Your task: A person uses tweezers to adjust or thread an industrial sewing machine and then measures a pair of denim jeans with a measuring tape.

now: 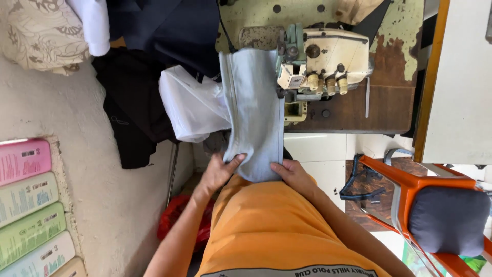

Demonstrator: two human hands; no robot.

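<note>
Gripping the near end of a light grey fabric piece (253,107), both hands worked just above the person's orange shirt (271,231). The left hand (219,172) had its fingers (237,160) closed over the cloth's left corner, thumb lying on top. The right hand (293,173) pinched the right corner, fingers curled under the edge so only the knuckles showed. The fabric ran away from the body, up over the edge of the counter (359,110), and its far end lay against the left side of a cream overlock sewing machine (320,56). A stitched seam line ran along the cloth's left side. Just left of it sat a bunched white cloth (189,105), with dark garments (148,77) piled behind and hanging down. An orange plastic chair (410,195) with a dark grey cushion (448,218) stood to the right. Coloured boxes (28,205) were stacked at the far left.
</note>
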